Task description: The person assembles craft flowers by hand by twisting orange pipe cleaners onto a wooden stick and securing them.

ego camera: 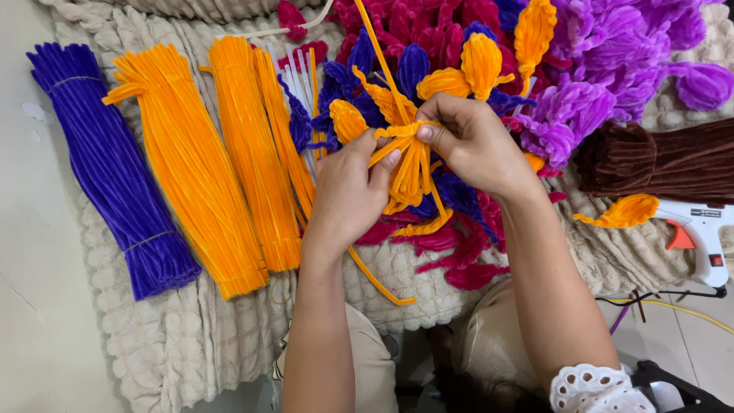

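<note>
My left hand (348, 191) and my right hand (474, 141) both grip a bunch of folded orange pipe cleaners (409, 172) at the middle of the view. The thumbs pinch the top of the bunch where a single orange stem (375, 46) wraps it and runs up and away. Looped ends hang below the fingers. A loose orange stem (378, 284) trails down toward my knees.
Bundles of straight pipe cleaners lie on a cream knitted blanket (183, 336): purple (115, 168) far left, two orange (195, 168). Finished orange, blue, magenta and violet petal shapes (596, 53) are heaped behind. A brown bundle (657, 160) and a white glue gun (699, 229) lie right.
</note>
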